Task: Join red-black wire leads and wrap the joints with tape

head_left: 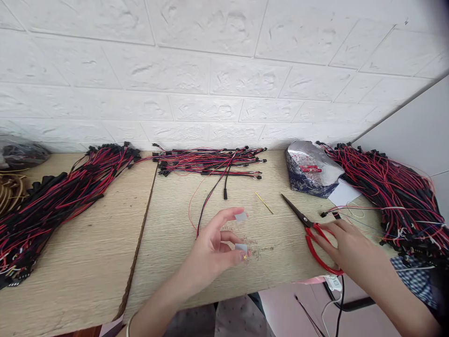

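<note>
My left hand [219,245] is over the middle of the wooden table, thumb and index finger spread wide apart, with pale tape-like pieces on the fingertips. A small yellow star shape shows at the thumb tip. My right hand [354,248] is at the red-handled scissors [324,262], its fingers over the handles; whether they grip is hard to tell. The scissors' dark blades are parted slightly or shut, pointing up and left. A thin yellow stick [264,203] lies between the hands. Behind my left hand a black and red cable [210,192] runs to the wire bundle [210,161].
Big piles of red and black wires lie at the left [70,192] and right [396,196]. An open patterned bag [308,185] with red pieces stands at the back right. The table's front edge [273,286] runs below the hands. A gap divides two tabletops at left.
</note>
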### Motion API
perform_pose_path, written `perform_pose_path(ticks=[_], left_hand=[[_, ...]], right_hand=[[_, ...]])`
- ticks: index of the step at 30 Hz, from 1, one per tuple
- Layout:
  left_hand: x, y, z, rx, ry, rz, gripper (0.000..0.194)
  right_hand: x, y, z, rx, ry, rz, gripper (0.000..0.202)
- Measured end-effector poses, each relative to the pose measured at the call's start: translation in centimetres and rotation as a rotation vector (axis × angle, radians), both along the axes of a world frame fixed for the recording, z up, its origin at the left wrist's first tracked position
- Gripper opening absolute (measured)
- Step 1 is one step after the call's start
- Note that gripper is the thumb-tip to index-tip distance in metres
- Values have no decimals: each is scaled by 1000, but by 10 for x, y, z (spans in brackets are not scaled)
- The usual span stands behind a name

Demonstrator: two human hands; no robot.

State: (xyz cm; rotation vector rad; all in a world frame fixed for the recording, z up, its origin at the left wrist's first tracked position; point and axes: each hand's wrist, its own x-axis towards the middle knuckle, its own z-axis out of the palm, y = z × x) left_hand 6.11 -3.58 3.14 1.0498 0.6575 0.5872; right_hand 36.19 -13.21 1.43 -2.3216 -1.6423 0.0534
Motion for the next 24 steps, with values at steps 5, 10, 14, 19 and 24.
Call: perform_pose_path(ticks=[5,10,14,19,24], left_hand=[[-2,-10,-4,11,4,-29,61],[-11,-15,-3,46,76,-30,61],[-19,-14,1,58,95,-16,56],[-25,-7,-1,184,223,171,34],[-21,3,-10,523,593,213,49]], right_hand=[[-94,39,32,134,731,275,16],[-136,61,30,72,1027,308,12],[-131,67,21,54,993,308,13],[-137,64,33,330,581,311,13],[-178,47,40,530,155,823,18]])
